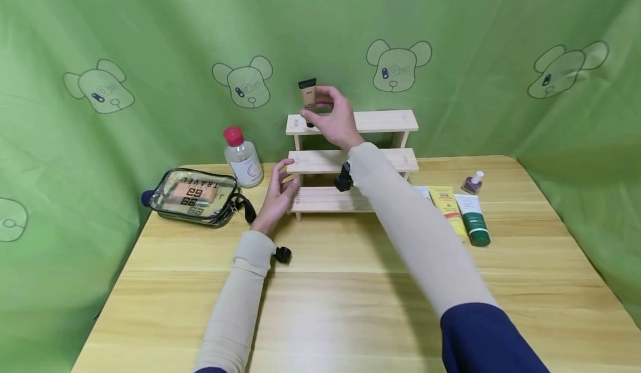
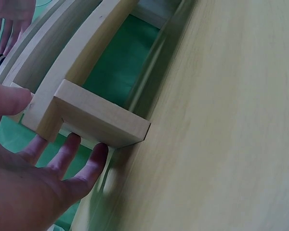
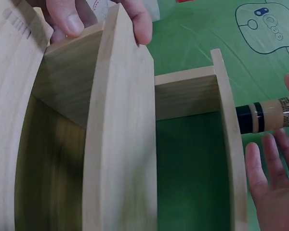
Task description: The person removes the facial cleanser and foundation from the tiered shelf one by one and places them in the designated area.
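A three-tier wooden display shelf [image 1: 320, 162] stands near the back of the table. My right hand [image 1: 336, 118] pinches a small beige tube [image 1: 309, 96] with black ends, upright over the left part of the top tier. In the right wrist view the tube's black cap [image 3: 245, 119] meets the top board, or nearly so; its label is too small to read. At the shelf's left end, my left hand [image 1: 279, 199] grips the frame. The left wrist view shows its thumb [image 2: 14, 99] by a board end and its fingertips against a side panel [image 2: 103, 113].
Left of the shelf are a clear bottle [image 1: 246, 164] with a red cap and a transparent travel pouch [image 1: 172, 192]. To the right lie a yellow tube [image 1: 447, 209], a white-and-green tube [image 1: 473, 220] and a purple nail polish bottle [image 1: 472, 183]. A green curtain [image 1: 320, 22] hangs behind.
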A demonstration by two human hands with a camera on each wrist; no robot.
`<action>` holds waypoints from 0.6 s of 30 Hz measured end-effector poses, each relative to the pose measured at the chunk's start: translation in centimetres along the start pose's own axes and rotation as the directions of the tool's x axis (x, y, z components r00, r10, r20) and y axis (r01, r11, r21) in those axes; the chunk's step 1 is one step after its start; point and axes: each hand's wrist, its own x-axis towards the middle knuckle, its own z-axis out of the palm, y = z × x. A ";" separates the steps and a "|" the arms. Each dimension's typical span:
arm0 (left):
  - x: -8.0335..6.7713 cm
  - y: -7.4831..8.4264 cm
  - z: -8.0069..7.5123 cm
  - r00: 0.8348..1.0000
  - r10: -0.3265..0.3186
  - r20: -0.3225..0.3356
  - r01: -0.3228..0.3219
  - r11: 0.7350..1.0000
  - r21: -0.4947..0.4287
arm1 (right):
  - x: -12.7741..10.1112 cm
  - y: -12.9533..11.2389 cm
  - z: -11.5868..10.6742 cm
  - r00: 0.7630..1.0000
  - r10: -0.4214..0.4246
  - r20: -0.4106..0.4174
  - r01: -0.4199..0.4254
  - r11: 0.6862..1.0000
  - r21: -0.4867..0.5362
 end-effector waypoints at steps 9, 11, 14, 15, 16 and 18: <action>0.0 0.0 0.0 1.000 -0.008 -0.007 0.008 1.000 0.006 | -0.1 0.6 0.7 0.999 -0.008 -0.043 0.009 1.000 0.010; 0.0 0.0 0.0 1.000 -0.004 -0.006 0.004 1.000 0.006 | -0.1 0.7 0.6 0.999 -0.003 -0.054 0.004 1.000 0.009; 0.0 0.0 0.0 1.000 -0.004 -0.004 0.004 1.000 0.008 | -0.1 0.7 0.5 0.998 0.005 -0.066 -0.006 1.000 -0.004; 0.0 0.0 0.0 1.000 -0.004 -0.003 0.004 1.000 0.010 | -0.1 0.7 0.4 0.998 0.007 -0.066 -0.007 1.000 -0.008; 0.0 0.0 0.0 1.000 -0.006 -0.003 0.006 1.000 0.009 | -0.1 0.7 0.4 0.998 0.007 -0.066 -0.008 1.000 -0.014; 0.0 0.0 0.0 1.000 -0.006 -0.002 0.006 1.000 0.007 | -0.1 0.6 0.3 0.998 0.002 -0.062 -0.004 1.000 -0.027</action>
